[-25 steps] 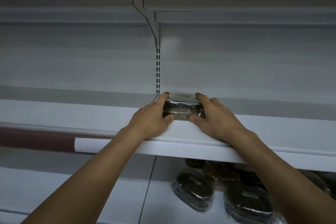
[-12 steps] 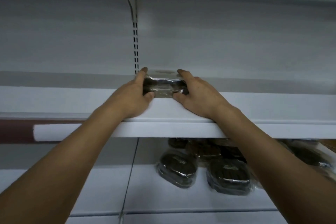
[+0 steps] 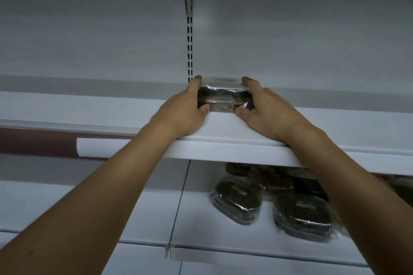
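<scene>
Presently, a film-wrapped pack (image 3: 224, 100) sits on the upper shelf (image 3: 335, 125), a little way in from the front lip and just to the right of the slotted upright (image 3: 190, 47) on the back wall. The pack lies flat with its long side facing the camera. Its contents look dark through the shiny film, but no label can be read. The left hand (image 3: 181, 114) holds the pack's left end, with the forefinger running along the far corner and the thumb (image 3: 204, 108) pressed against the near face. The right hand (image 3: 270, 111) holds the right end in mirror fashion, its fingers (image 3: 250, 83) reaching along the side and its thumb low on the near face. The fingers of both hands are closed around the pack, so it is held between them, and both palms rest on the shelf surface. Whether the pack's underside touches the shelf cannot be told. The forearms cross the shelf's front edge. A brown price strip (image 3: 33, 143) runs along that edge on the left and ends at a white label (image 3: 100, 147). Several dark packs (image 3: 237, 201) in film lie on the lower shelf (image 3: 111, 203), below and to the right of the hands, some overlapping each other.
</scene>
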`<state>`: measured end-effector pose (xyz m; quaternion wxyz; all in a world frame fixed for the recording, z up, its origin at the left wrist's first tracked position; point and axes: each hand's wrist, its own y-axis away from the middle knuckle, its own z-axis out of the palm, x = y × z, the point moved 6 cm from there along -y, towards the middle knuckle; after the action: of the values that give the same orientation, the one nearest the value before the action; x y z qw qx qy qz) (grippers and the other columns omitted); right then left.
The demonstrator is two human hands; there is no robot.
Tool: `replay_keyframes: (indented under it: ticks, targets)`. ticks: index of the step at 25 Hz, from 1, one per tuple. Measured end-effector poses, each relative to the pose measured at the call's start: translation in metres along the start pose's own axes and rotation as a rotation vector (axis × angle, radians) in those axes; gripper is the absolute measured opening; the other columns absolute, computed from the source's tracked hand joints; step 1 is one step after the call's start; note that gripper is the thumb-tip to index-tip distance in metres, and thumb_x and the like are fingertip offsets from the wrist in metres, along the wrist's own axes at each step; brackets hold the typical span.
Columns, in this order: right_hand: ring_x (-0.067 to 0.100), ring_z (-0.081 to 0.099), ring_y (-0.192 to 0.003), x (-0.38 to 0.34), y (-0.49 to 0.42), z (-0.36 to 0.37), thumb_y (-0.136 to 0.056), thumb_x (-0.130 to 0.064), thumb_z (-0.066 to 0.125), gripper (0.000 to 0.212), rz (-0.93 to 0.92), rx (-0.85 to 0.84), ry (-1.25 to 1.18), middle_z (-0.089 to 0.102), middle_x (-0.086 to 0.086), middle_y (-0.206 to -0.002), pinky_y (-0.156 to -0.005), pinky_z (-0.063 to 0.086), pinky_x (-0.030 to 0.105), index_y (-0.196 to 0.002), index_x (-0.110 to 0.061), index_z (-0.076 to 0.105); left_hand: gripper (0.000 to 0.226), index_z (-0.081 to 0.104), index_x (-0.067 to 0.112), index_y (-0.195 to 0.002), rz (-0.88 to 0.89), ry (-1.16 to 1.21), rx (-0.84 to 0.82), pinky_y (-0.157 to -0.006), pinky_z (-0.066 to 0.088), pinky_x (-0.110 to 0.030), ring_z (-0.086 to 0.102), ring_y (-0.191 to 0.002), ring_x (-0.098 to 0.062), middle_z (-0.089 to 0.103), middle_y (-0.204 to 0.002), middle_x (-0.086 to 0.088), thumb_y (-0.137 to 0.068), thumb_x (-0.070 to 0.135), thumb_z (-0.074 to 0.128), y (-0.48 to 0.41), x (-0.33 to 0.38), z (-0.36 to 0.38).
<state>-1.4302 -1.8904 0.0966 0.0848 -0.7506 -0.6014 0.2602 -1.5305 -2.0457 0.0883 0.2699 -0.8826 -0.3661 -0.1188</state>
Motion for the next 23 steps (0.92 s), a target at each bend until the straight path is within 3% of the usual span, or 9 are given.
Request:
replay_keyframes:
  ticks: [5,14,23]
  targets:
    - [0.029,0.05,-0.119,0.001,-0.003,0.001,-0.096,-0.043,0.053,0.075,-0.009,-0.055,-0.019,0.047,0.013,-0.135,-0.099,0.039,0.036,-0.156,-0.027,0.01,0.071,0.006,0.027,-0.157,0.011,-0.04,-0.026,-0.097,0.04,-0.033,0.051,-0.126,-0.029,0.048,-0.148,-0.003,-0.101,0.035,0.049,-0.002,0.002,-0.002]
    - [0.034,0.046,-0.125,0.01,-0.033,-0.003,-0.096,-0.044,0.051,0.073,0.003,-0.179,0.114,0.045,0.015,-0.137,-0.102,0.04,0.039,-0.155,-0.026,0.012,0.075,0.007,0.026,-0.157,0.029,-0.16,-0.113,-0.105,0.04,-0.039,0.047,-0.131,-0.03,0.043,-0.15,-0.006,-0.098,0.043,0.051,-0.03,0.004,-0.001]
    - [0.035,0.051,-0.115,0.02,-0.093,0.012,-0.098,-0.041,0.048,0.061,0.017,-0.257,0.241,0.048,0.011,-0.127,-0.094,0.044,0.039,-0.15,-0.029,0.02,0.075,0.0,0.03,-0.158,-0.068,-0.289,-0.217,-0.099,0.042,-0.034,0.051,-0.126,-0.032,0.049,-0.145,-0.011,-0.1,0.043,0.046,-0.091,-0.02,0.007]
